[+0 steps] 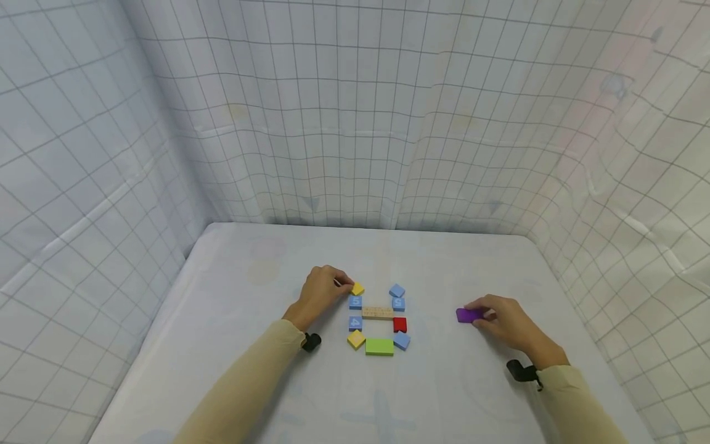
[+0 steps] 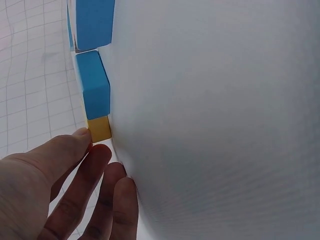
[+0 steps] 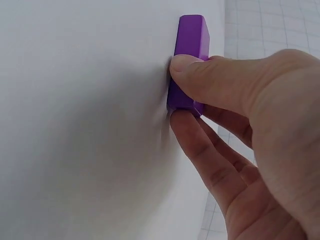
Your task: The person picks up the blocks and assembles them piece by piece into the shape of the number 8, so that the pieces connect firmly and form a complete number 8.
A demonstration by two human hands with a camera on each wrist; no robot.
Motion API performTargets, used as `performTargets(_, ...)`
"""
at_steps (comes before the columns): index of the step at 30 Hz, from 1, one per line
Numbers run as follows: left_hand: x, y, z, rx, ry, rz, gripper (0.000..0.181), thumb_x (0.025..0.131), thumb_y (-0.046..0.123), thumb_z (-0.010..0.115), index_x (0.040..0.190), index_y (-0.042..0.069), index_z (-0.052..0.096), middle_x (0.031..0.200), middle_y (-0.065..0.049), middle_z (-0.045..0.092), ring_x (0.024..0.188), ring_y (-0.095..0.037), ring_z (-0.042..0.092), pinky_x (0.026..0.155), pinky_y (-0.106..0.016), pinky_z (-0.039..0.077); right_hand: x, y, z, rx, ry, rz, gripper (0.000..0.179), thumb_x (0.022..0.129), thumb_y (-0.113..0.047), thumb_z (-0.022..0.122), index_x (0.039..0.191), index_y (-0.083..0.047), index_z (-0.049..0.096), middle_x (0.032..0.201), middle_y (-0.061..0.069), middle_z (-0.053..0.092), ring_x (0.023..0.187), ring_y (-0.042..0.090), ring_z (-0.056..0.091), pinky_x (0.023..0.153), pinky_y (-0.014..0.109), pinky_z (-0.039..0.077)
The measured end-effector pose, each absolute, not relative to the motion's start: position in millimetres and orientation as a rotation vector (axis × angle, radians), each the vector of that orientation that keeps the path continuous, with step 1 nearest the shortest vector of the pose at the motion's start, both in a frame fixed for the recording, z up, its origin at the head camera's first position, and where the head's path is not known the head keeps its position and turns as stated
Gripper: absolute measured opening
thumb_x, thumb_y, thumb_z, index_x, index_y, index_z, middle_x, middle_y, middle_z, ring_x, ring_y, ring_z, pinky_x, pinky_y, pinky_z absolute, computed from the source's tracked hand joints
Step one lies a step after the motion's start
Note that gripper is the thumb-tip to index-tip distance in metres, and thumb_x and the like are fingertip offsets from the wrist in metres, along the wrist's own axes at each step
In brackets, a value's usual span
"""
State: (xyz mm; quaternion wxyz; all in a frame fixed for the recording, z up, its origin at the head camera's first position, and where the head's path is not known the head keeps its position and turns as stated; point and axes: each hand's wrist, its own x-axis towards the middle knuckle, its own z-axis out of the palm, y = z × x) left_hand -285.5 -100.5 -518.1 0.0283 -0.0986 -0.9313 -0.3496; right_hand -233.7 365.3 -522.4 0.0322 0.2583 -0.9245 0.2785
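Note:
My left hand (image 1: 322,291) is at the upper left corner of a group of small blocks. It pinches a yellow block (image 1: 357,288), with the thumb tip against it in the left wrist view and part of the index finger hidden. A blue block (image 2: 94,85) stands right beside that yellow one. Off to the right, my right hand (image 1: 506,320) holds a purple rectangular block (image 1: 468,316) low at the white tabletop. The thumb lies across the purple block's face in the right wrist view, and fingers support its end and far side.
Between the hands lie blue number blocks (image 1: 355,323), a wooden strip (image 1: 378,313), a red block (image 1: 400,324), a green block (image 1: 379,347), a turned yellow block (image 1: 357,339) and turned blue blocks (image 1: 402,340). Grid-patterned curtains (image 1: 355,123) enclose the table (image 1: 238,370) at back and sides.

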Motion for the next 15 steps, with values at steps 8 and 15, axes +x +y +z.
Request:
performTargets(8,-283.1,-97.3,-516.0,-0.259,-2.894,-1.05,0.008,0.106,0.02,0.089,0.109,0.014,0.093,0.11,-0.003,0.09,0.098,-0.019,0.081,0.087,-0.039,0.066,-243.6,351.2,-520.9,0.783,-2.869,0.875,0.034,0.096,0.007,0.09,0.128,-0.001,0.086,0.119,0.014,0.085,0.105,0.032,0.081,0.089,0.038,0.073)
performTargets(15,-285.3,-96.5,-515.0,-0.268,-2.907,-1.054,0.007,0.104,0.021,0.091,0.108,0.016,0.094,0.11,-0.002,0.09,0.098,-0.018,0.08,0.087,-0.038,0.066,-252.8,335.4,-516.6,0.811,-2.886,0.882,0.032,0.099,0.007,0.086,0.131,0.004,0.084,0.117,0.015,0.083,0.108,0.036,0.082,0.09,0.039,0.073)
